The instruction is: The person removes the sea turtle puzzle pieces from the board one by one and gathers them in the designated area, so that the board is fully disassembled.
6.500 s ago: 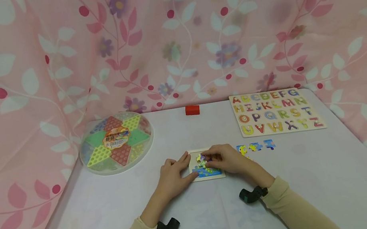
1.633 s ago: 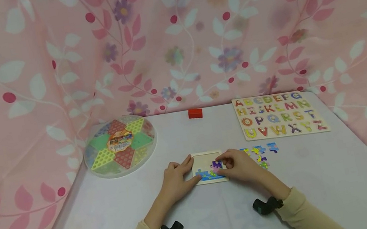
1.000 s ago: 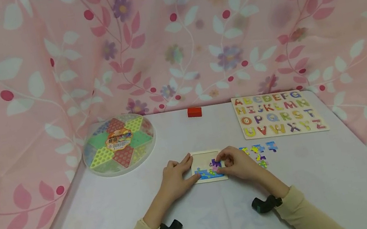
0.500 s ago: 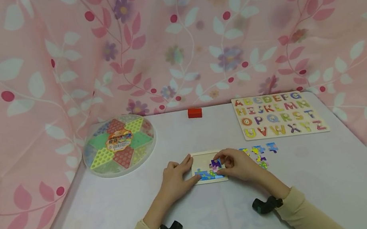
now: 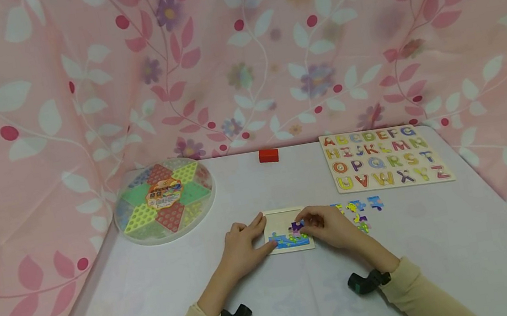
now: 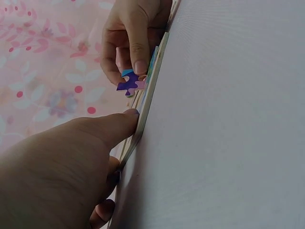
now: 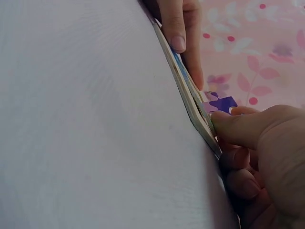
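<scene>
A small wooden puzzle tray (image 5: 282, 210) lies on the table in front of me, with blue sea-scene pieces along its near side and bare wood at the back. My left hand (image 5: 240, 247) rests at its left side, thumb and index finger extended, the thumb pressing on the near left part. My right hand (image 5: 333, 227) pinches a purple and pink jigsaw piece (image 6: 127, 87) between thumb and fingers, tilted up over the tray's right part. The right wrist view also shows this jigsaw piece (image 7: 223, 104) by the thumb. Fingers partly hide the tray's right edge.
Several loose jigsaw pieces (image 5: 375, 202) lie right of the tray, partly behind the right hand. An alphabet board (image 5: 391, 184) stands at the back right. A round Chinese checkers set (image 5: 163, 192) lies at the back left. A red block (image 5: 269, 156) sits at the far edge.
Several seconds ago the right hand held a green and purple cluster over the tray's middle. It has since moved right with the purple piece, which has tilted slightly in the last second. The left hand stays put.
</scene>
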The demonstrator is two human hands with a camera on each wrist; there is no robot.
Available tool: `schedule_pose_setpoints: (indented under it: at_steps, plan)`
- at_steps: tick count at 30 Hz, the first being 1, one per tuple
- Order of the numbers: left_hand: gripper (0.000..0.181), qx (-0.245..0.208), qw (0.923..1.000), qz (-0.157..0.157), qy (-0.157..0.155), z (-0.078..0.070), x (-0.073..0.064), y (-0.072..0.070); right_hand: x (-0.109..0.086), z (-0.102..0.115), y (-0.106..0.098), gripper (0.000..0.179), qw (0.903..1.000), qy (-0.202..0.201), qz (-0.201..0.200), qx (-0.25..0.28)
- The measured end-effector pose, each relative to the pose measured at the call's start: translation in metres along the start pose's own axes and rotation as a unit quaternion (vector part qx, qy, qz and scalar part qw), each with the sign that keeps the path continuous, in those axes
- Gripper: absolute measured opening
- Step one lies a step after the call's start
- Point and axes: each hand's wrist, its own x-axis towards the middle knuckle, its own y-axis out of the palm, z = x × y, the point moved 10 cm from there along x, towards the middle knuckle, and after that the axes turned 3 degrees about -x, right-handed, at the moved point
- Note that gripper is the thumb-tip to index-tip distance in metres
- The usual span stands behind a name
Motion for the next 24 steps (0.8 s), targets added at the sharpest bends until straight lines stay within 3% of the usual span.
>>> schedule_pose_setpoints:
  at_steps: [8, 24]
  plan:
    - [0.072, 0.004, 1.0000, 0.000, 0.003, -0.0011, 0.0001, -0.0010, 0.0000, -0.0023, -0.0020, 0.023, 0.9996, 0.006, -0.026, -0.014]
    - [0.069, 0.005, 0.9999, 0.000, 0.011, -0.0041, -0.0010, -0.0031, 0.0009, -0.0004, -0.0015, 0.019, 0.9991, -0.011, -0.023, -0.034]
